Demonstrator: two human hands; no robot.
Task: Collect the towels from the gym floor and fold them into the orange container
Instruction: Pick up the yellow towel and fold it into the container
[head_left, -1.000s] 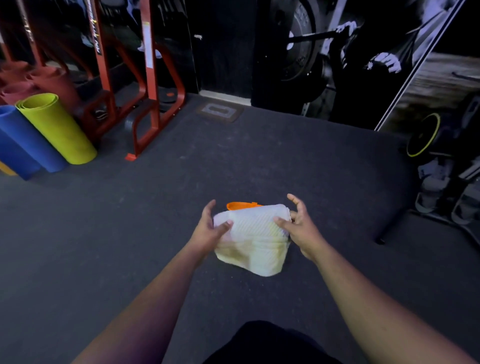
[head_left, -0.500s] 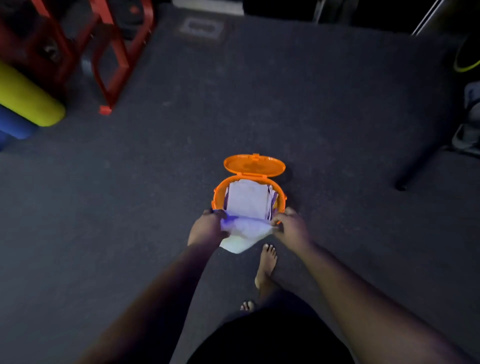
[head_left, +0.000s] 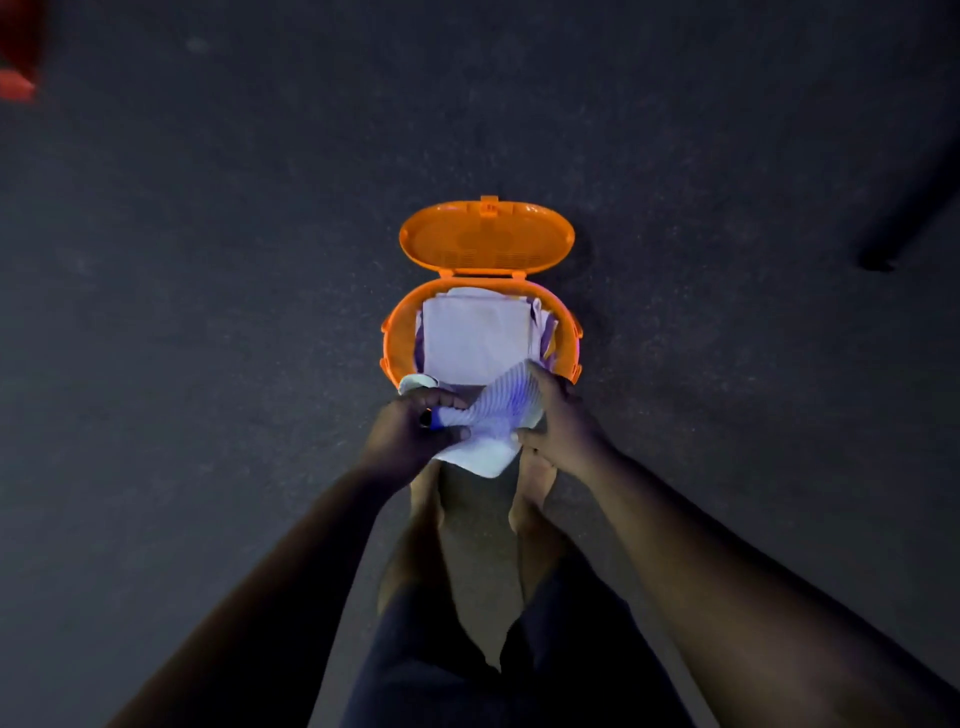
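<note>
An orange container (head_left: 397, 343) stands on the dark gym floor right in front of me, its oval lid (head_left: 485, 239) flipped open at the far side. Folded white towels (head_left: 475, 335) fill its inside. I hold another folded white towel (head_left: 493, 421) over the container's near rim. My left hand (head_left: 415, 434) grips the towel's left end and my right hand (head_left: 558, 423) grips its right end. The towel's lower corner hangs down toward my bare feet (head_left: 530, 493).
Dark rubber floor (head_left: 208, 312) lies all around. A red frame foot (head_left: 15, 85) shows at the far left edge. A dark bar end (head_left: 878, 254) rests on the floor at the right. My legs (head_left: 493, 649) are directly below my hands.
The view tilted down and closed in on the container. Both hands carried the towel lower and forward to the container's near rim. The rack and rolled mats left the view.
</note>
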